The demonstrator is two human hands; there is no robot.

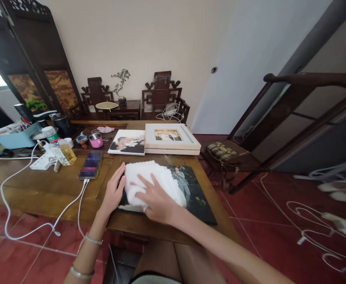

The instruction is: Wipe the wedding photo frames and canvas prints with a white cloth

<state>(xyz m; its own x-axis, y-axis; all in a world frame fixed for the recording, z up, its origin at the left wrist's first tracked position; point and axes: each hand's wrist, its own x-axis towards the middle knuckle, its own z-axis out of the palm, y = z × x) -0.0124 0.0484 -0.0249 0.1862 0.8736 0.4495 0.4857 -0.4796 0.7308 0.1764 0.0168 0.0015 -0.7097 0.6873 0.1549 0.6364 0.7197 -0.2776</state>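
Note:
A large dark photo print (201, 197) lies flat near the front edge of the wooden table, with a figure in a grey suit showing on it. Spread over its left and middle part is a white fluffy cloth (168, 183). My right hand (156, 199) rests on top of this cloth with its fingers spread. At the left edge of the print and cloth, my left hand (115, 189) lies with its fingers stretched out. The part of the print beneath the cloth is hidden.
Behind the print are a framed photo (173, 138) and a smaller photo panel (127, 142). To the left lie a phone (90, 165) with white cables, a bottle (66, 153), a pink cup (96, 140) and a blue bin (15, 136). A wooden chair (249, 156) holding a plaid bag stands right.

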